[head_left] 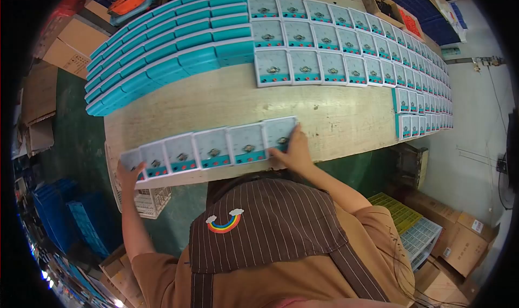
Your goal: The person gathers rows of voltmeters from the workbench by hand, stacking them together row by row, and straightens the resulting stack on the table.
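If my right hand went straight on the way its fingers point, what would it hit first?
Beyond some bare tabletop, your right hand would probably meet the front row of meters across the table, though depth is hard to judge.

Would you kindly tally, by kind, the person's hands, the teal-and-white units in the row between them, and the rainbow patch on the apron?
Teal-and-white units: 6
Hands (left hand, right hand): 2
Rainbow patch: 1
Total: 9
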